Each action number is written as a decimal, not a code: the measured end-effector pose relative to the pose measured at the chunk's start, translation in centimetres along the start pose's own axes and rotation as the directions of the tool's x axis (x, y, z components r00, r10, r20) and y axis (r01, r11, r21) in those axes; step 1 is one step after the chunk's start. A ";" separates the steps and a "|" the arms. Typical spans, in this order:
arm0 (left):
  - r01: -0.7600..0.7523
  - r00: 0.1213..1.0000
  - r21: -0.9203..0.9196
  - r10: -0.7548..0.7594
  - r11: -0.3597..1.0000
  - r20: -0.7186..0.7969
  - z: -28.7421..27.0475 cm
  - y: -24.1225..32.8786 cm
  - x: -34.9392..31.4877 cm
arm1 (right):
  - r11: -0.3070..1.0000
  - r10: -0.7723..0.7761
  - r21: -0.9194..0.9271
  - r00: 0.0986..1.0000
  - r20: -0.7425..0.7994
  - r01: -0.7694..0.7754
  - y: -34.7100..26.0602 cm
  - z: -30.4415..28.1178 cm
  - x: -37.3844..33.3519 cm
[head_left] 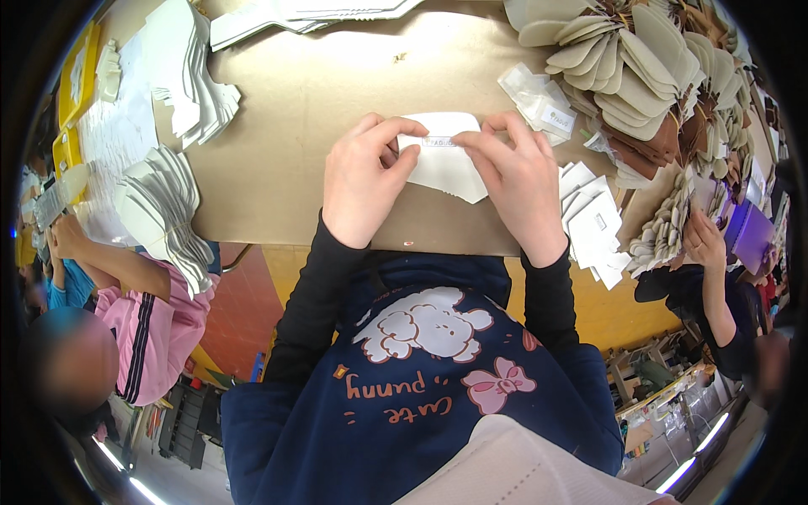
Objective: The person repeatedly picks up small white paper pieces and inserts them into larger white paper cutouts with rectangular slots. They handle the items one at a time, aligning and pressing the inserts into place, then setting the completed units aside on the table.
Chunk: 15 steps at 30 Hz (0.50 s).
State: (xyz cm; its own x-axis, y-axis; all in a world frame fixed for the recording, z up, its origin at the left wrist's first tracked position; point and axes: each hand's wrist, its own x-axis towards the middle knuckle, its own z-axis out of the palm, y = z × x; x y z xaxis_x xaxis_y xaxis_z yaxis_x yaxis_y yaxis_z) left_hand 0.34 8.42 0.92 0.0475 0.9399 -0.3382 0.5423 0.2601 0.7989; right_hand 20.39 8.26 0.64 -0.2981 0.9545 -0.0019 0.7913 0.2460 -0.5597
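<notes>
Head view: I see left hand (368,172) and right hand (520,172) pinching at the label's (438,142) ends on white piece (446,175), likely aligning; next needs even pressing.

Bright, even light puts a soft sheen on the table (286,109); the white piece (446,172) looks fairly sharp. Tube lights (712,433) glare at lower left and right. Edges bend into black; two heads (71,358) are blurred.
</notes>
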 end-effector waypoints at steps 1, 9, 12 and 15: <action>-0.009 1.000 0.003 0.009 1.000 -0.015 0.1 0.1 0.0 | 0.999 0.013 0.033 1.000 -0.027 -0.012 0.1 0.1 0.1; -0.181 0.952 0.367 0.256 0.912 -0.167 1.2 -0.4 -1.0 | 0.996 0.032 0.085 0.999 -0.024 -0.030 0.6 0.1 0.0; -0.256 0.940 0.415 0.326 0.873 -0.106 1.3 -1.2 -0.7 | 0.995 0.048 0.090 0.999 -0.006 -0.047 0.5 0.0 0.1; -0.227 0.956 0.406 0.282 0.885 -0.081 1.2 -1.5 -0.6 | 0.993 0.061 0.101 0.998 0.005 -0.062 0.4 -0.1 0.1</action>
State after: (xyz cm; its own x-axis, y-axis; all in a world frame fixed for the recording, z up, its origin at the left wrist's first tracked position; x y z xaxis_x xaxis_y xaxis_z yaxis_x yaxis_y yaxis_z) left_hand 0.49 7.15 -0.70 0.1303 0.9898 -0.0572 0.8101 -0.0730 0.5818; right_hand 20.78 8.48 0.50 -0.2517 0.9670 -0.0406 0.7500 0.1683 -0.6397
